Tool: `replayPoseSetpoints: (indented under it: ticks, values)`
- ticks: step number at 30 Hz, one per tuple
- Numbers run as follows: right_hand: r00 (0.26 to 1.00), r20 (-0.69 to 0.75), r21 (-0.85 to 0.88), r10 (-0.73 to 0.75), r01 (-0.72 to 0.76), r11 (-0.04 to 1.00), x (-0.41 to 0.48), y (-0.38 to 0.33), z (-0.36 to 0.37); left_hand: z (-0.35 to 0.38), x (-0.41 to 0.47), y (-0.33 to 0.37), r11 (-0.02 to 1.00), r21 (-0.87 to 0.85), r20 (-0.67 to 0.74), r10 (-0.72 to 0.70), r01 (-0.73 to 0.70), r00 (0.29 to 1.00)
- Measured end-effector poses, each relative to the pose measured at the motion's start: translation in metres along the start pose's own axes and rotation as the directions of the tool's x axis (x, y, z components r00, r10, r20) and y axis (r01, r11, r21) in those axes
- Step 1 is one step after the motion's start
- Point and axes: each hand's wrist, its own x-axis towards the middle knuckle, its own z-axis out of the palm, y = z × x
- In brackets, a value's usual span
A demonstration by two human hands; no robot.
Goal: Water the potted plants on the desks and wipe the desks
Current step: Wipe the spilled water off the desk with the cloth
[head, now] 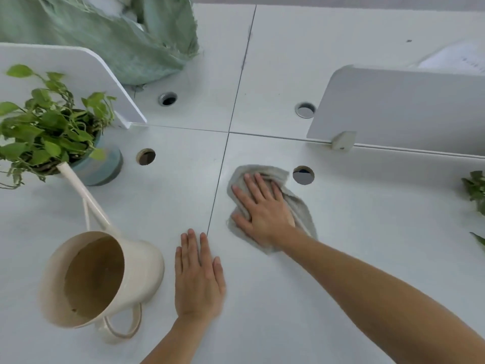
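Right hand (265, 208) flat, fingers straight, pressing grey cloth (299, 206) onto bench (367, 232) beside cable hole (303, 175). Cloth looks soft, limp, bunches easily; best worked under a spread palm. Left hand (199, 279) flat, empty, near watering can (105, 279).

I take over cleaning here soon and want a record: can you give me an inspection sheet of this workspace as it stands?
Surface: white desk, tops meeting at seams; four cable holes, one beside the cloth.
Job's things: grey cloth under the right hand; cream watering can standing unheld, spout tip at the left potted plant; second plant at the right edge.
Clutter: green sack on the far desk; papers, blurred, far right.
Grippers: right hand flat, pressing the cloth; left hand flat on the desk.
Cables: nothing seen.
Surroundings: two white dividers.
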Motion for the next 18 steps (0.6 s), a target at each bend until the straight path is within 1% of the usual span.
replayPoseSetpoints:
  ticks: [1, 3, 5, 7, 10, 12, 13, 15, 18]
  values:
    - [1.0, -0.021, -0.007, 0.015, -0.015, 1.0, 0.027, 0.008, -0.006, 0.002, 0.0, -0.002, 1.0, -0.002, 0.001, -0.006, 0.006, 1.0]
    - [0.989, -0.055, -0.002, 0.139, -0.139, 0.99, 0.068, 0.024, -0.017, 0.003, 0.0, -0.003, 1.0, -0.008, 0.003, -0.007, 0.007, 1.0]
    - [0.969, -0.067, 0.023, 0.238, -0.237, 0.971, 0.09, 0.022, -0.017, 0.003, 0.001, -0.004, 1.0, -0.014, 0.015, -0.001, 0.001, 1.0]
    - [0.965, -0.079, 0.034, 0.248, -0.246, 0.969, 0.088, 0.007, -0.014, 0.003, 0.002, -0.006, 1.0, -0.016, 0.011, -0.007, 0.007, 1.0]
    - [0.989, -0.06, 0.024, 0.132, -0.13, 0.991, 0.044, -0.019, 0.0, 0.001, 0.0, -0.009, 1.0, -0.009, 0.038, -0.003, 0.004, 0.999]
    - [0.999, -0.005, 0.018, 0.037, -0.037, 0.999, 0.001, -0.032, 0.015, 0.001, 0.003, -0.011, 1.0, -0.004, 0.056, -0.015, 0.015, 0.998]
    - [1.0, 0.007, 0.0, 0.012, -0.012, 1.0, -0.025, -0.032, 0.021, 0.0, 0.004, -0.01, 1.0, -0.005, 0.051, -0.01, 0.011, 0.999]
    - [0.999, -0.013, -0.005, 0.031, -0.031, 0.999, -0.073, -0.021, 0.033, 0.0, 0.005, -0.009, 1.0, -0.01, 0.047, -0.003, 0.004, 0.999]
    - [0.978, -0.048, 0.045, 0.201, -0.199, 0.979, -0.144, 0.011, 0.043, -0.001, 0.005, -0.009, 1.0, -0.016, 0.077, -0.014, 0.015, 0.997]
